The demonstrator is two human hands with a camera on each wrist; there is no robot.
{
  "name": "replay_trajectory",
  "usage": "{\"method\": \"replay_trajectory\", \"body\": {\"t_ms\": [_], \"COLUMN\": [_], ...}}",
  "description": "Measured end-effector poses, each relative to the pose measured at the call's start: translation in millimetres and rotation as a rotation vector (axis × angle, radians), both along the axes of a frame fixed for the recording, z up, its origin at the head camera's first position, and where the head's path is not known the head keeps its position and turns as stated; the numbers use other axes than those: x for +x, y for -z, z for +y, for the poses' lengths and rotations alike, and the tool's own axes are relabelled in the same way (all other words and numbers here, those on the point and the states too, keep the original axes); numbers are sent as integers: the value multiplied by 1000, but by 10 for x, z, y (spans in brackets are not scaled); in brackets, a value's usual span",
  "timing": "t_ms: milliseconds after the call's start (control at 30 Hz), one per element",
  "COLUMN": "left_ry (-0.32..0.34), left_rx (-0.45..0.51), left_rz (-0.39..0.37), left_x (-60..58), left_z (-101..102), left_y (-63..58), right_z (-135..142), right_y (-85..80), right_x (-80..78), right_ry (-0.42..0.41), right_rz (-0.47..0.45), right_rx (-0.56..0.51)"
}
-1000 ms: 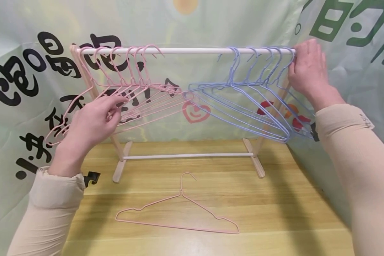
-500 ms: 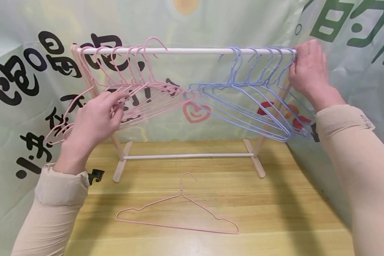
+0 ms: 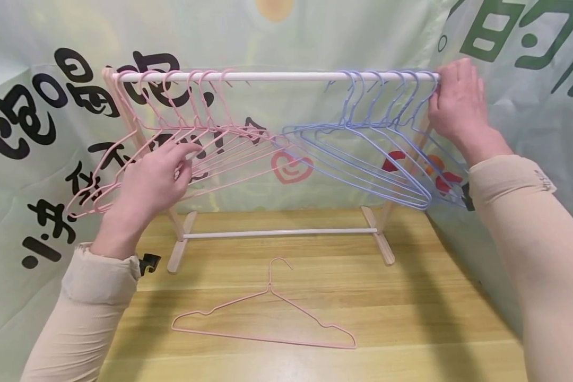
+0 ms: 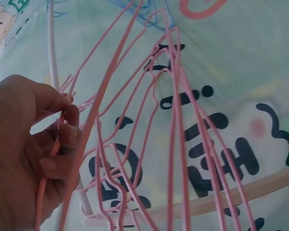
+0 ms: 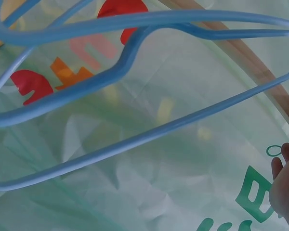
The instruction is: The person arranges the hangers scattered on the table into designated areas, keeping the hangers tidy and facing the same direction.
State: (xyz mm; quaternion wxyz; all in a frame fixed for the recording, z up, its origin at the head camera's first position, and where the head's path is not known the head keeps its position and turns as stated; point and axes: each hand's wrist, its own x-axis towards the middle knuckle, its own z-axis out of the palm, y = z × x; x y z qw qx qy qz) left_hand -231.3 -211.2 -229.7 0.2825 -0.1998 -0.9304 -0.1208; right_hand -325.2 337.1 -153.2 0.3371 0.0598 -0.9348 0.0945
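Note:
My left hand [image 3: 155, 180] pinches the shoulder wire of a pink hanger [image 4: 41, 197] between thumb and fingers, as the left wrist view shows. This hanger's hook [image 3: 225, 98] is at the rail, rightmost of several pink hangers bunched on the left. My right hand [image 3: 458, 103] grips the top right corner of the wooden rack, at the end of the white rail [image 3: 286, 76]. Several blue hangers [image 3: 346, 118] hang just left of it. In the right wrist view, that hand [image 5: 285, 187] is only partly visible at the edge.
One more pink hanger [image 3: 262, 338] lies flat on the wooden table [image 3: 410, 329], in front of the rack. A white lower bar [image 3: 277, 233] joins the rack's feet [image 3: 379, 236]. Printed cloth [image 3: 305, 37] hangs behind and at both sides.
The held pink hanger's hook rose above the rail, then came down to it slightly farther right. My left hand shifted right with it. My right hand stayed on the rack's corner.

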Motion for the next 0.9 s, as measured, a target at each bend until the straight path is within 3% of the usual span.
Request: {"method": "replay_trajectory", "body": {"t_ms": [200,533,700,900], "left_ry": [-21,-2,74,206], "left_rx": [9,34,97,264], "left_rz": [39,74,183,316], "left_x": [-26,-11,19,120], "left_z": [4,-10,-24,38], "left_y": [76,119,212,394], "right_z": [-4,23,39,46], "right_y": [-3,-2,10,8], "right_x": [-14,-3,-4,-7], "right_ry": [-14,-19,-21,-16], "right_rz": [16,26,29,27], "right_rx": [-1,-11,-9,-13]}}
